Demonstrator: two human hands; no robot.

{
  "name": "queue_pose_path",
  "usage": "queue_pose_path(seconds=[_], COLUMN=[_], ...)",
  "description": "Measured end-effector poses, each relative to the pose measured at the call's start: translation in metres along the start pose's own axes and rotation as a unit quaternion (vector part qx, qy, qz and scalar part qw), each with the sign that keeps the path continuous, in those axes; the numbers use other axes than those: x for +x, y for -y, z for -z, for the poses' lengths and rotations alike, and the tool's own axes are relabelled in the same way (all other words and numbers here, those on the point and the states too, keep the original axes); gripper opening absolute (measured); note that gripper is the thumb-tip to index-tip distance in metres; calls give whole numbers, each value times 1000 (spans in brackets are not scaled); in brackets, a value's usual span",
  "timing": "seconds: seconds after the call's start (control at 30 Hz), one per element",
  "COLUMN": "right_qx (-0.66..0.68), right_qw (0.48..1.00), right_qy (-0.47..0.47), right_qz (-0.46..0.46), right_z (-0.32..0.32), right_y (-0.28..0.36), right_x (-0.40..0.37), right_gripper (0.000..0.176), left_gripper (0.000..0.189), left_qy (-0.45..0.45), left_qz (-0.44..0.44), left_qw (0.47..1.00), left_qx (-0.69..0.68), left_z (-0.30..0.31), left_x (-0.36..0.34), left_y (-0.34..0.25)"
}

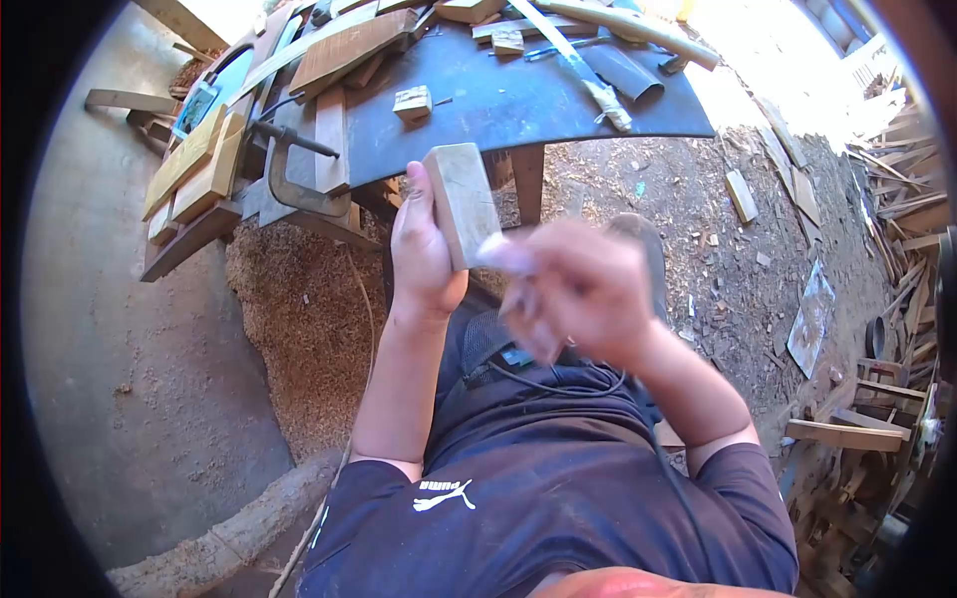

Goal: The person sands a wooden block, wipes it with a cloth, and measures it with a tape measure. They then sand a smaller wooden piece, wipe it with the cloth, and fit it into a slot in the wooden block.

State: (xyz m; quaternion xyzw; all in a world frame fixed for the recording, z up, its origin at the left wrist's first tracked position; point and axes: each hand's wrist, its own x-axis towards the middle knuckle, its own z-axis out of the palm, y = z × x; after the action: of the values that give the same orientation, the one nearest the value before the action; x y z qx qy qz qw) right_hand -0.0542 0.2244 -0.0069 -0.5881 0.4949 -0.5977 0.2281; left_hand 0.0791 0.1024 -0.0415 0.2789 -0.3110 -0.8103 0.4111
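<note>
Upright over my lap is a pale wooden block (469, 202), with one broad face turned up to the light. My left hand (427, 239) is closed round its left side and lower end, the thumb pointing up along the edge. Close to the block's lower right corner is my right hand (583, 284), blurred by motion. Its fingers are curled, and a whitish patch shows at the fingertips by the wood; I cannot tell what they hold.
Ahead stands a dark-topped workbench (478, 90) with a small wood block (412, 103), planks (349, 50) and a long stick (573, 60). A C-clamp (299, 174) sits at its left edge. Wood shavings (309, 339) cover the floor; scrap wood (907, 219) is piled right.
</note>
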Motion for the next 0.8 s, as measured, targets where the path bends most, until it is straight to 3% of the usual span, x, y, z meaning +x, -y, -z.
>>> queue_pose_path(seconds=[0.07, 0.13, 0.17, 0.23, 0.3, 0.37, 0.4, 0.47, 0.57, 0.6, 0.63, 0.7, 0.73, 0.77, 0.8], right_qx=[185, 177, 64, -174, -93, -75, 23, 145, -141, -117, -9, -45, -43, -43, -62], right_qw=[958, 974, 980, 982, 994, 994, 991, 949, 983, 991, 991, 996, 998, 989, 988], right_qy=[-154, -133, -138, -74, 64, 78, -27, -173, -114, 13, 130, 68, -35, -141, -142], right_qz=[-156, -55, -129, 22, 4, -30, -126, -221, -17, 59, -30, -22, -26, -34, -10], right_z=[10, 10, 4, -5, -5, 4, 4, 8, -11, -2, 2, 7, 10, 13, 11], right_y=[6, 0, 8, -6, 2, 6, 19, 12, 0, -1, 4, 2, 0, -4, -7], right_x=[28, 52, 47, 19, 1, 3, 15, 48, 21, 13, 3, 4, 13, 28, 34], right_gripper=[10, 8, 8, 13, 19, 19, 17, 15, 16, 16, 13, 11, 13, 15, 18], left_gripper=[56, 56, 56, 56, 48, 47, 47, 45, 43, 43, 50, 55, 58, 58, 58], left_qy=[15, 56, 59, 62, 97, 102, 105, 118, 75, 40, 37, 21, 61, 40, 53], left_qz=[21, 49, 49, 40, 2, 0, 3, -7, -32, 6, 8, -15, -1, 22, 29], left_qw=[999, 996, 997, 996, 995, 995, 995, 993, 997, 999, 999, 1000, 998, 998, 998], left_qx=[45, 44, 15, -41, -3, -5, -5, -2, 14, 15, 18, -4, -24, -37, -22], left_z=[-11, -27, -32, -32, 0, 1, -6, -27, -26, -18, -9, -6, -4, -11, -18], left_x=[-10, -14, -15, -13, -1, -3, -7, -16, -17, -15, -12, -8, -6, -8, -13], left_y=[10, 17, 20, 18, 11, 11, 10, 12, 9, 2, -5, -9, -7, 0, 6])
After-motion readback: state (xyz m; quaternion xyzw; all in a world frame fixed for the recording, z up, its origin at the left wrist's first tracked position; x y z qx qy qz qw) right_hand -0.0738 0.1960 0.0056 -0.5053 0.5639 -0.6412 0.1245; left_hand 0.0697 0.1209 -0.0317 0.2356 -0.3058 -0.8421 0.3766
